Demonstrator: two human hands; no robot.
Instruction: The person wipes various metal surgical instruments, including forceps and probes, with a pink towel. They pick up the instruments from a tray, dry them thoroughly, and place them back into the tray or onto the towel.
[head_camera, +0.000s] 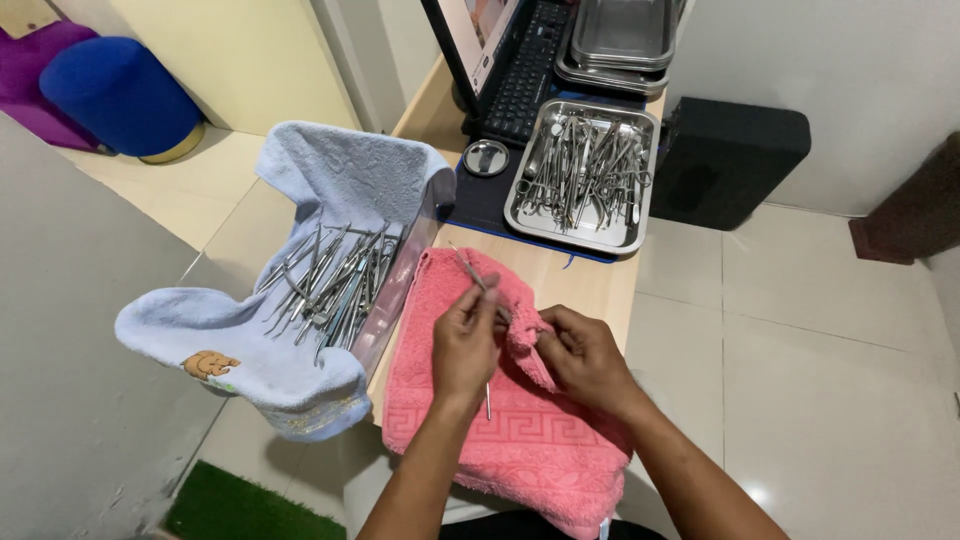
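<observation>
Left hand (466, 340) pinches a thin metal instrument (478, 290), fingers curled. Right hand (583, 355) bunches the pink towel (520, 440) at the worktop's (590, 280) near edge.

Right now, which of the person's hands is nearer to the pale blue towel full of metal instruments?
Left. The left hand sits just right of the pale blue towel, holding a thin metal instrument. The right hand is farther right, gripping the pink towel.
</observation>
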